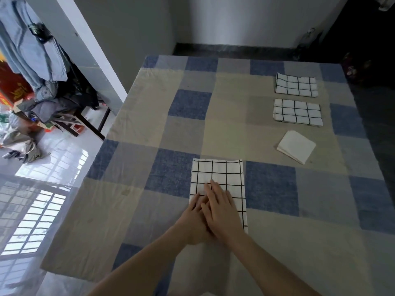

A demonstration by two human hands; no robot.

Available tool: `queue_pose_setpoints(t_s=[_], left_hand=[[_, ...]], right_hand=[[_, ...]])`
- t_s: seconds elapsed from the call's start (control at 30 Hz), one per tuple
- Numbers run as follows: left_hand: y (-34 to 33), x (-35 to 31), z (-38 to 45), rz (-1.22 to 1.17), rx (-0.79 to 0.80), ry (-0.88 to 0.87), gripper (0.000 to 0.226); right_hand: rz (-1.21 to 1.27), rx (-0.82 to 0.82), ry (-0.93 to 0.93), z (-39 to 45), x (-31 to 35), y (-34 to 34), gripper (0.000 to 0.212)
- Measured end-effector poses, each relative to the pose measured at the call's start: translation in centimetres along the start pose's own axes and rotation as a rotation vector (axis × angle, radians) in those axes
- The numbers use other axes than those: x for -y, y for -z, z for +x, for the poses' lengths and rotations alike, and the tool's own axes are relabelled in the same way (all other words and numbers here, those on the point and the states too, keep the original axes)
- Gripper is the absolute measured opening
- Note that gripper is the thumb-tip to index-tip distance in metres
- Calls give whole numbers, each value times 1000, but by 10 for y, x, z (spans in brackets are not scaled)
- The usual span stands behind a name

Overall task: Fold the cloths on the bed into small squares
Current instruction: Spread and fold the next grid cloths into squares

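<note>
Fingers (pixel 214 186) of both hands lie straight and flat, right hand (pixel 222 212) over left hand (pixel 197 218), pressing the checked cloth (pixel 218 174) strip. Step: smoothing. Next, probably: fold its near end toward the far edge.

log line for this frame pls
step: smoothing grid cloth | left hand: flat on cloth | right hand: flat, overlapping left | done: two grid cloths, plain cloth

The cloth (pixel 218 178) under the fingers (pixel 210 189) is white with a black grid, as are two folded cloths (pixel 296 84) (pixel 297 112) beyond; a plain cream square (pixel 296 146) lies nearer. The bed (pixel 188 116) wears blue, grey and beige checks.
</note>
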State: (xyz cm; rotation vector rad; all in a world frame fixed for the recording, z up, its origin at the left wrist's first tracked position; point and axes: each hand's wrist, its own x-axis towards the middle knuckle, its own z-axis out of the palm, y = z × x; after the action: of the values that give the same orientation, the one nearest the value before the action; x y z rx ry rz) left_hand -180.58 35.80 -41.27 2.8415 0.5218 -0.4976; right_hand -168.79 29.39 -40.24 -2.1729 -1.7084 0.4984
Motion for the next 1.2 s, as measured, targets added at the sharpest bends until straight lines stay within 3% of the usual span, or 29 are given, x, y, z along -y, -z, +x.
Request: queue_pose_setpoints(t_s=[0.1, 0.27, 0.37, 0.5, 0.6, 0.7, 0.8, 0.9, 1.2], left_hand=[[7, -2, -1, -98, -27, 35, 86], [-3, 3, -2, -92, -122, 22, 83], [-2, 1, -2, -92, -95, 16, 81], [0, 0, -3, -108, -94, 31, 83], [4, -1, -2, -127, -62, 47, 83], [0, 0, 0, -69, -100, 29, 79], [-6, 2, 0, -25, -119, 7, 69], [-7, 0, 0, -94, -144, 34, 73], [-13, 9, -35, -87, -199, 113, 53]], right_hand=[[-95, 38, 42, -4, -27, -9, 57], [-177, -7, -8, -6, -49, -1, 61], [-270, -10, -158, -11, -68, 7, 66], [-263, -136, -452, 5, -77, 33, 75], [-227, -200, -267, 24, -53, 44, 65], [-107, -133, -51, 35, -16, 33, 61], [2, -90, -141, 28, -4, 3, 59], [-89, -64, -149, 17, -23, -13, 59], [-196, -61, -180, 17, -59, 2, 59]])
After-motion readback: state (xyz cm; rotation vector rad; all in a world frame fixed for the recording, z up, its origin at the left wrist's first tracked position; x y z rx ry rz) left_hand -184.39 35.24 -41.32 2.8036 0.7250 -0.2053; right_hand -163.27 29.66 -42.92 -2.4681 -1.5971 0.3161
